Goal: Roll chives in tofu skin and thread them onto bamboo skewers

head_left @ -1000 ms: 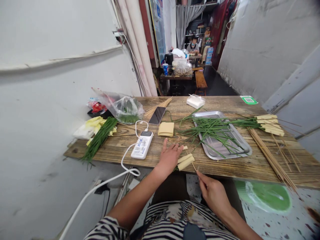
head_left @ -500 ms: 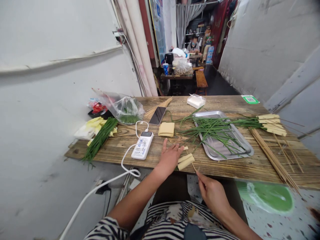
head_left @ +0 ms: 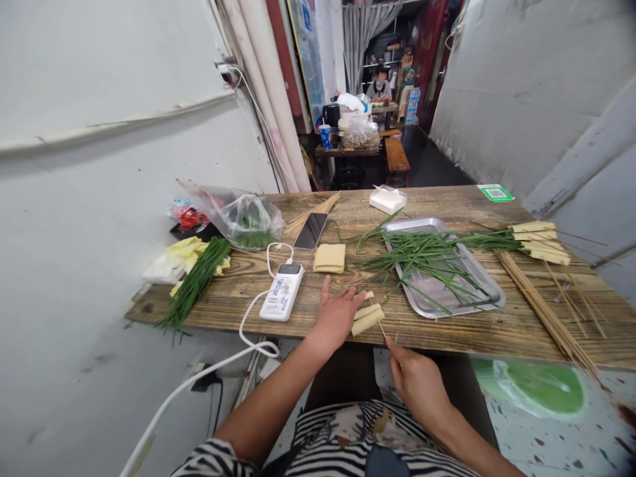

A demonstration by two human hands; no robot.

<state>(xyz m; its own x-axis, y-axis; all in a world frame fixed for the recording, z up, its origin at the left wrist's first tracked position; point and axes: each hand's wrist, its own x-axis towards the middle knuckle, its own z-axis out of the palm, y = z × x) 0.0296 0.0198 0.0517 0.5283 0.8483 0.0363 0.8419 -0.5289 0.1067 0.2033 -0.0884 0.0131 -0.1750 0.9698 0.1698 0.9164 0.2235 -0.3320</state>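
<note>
Head view: skewer (head_left: 382,329) slants nearer and rightward into the right hand (head_left: 419,379).

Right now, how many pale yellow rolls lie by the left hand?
3: one roll by the left hand, two rolls side by side nearer the right hand; more may be hidden.

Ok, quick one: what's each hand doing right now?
Left hand: open, palm down at the pale rolls.
Right hand: closed, fingers pinching a thin skewer.
</note>
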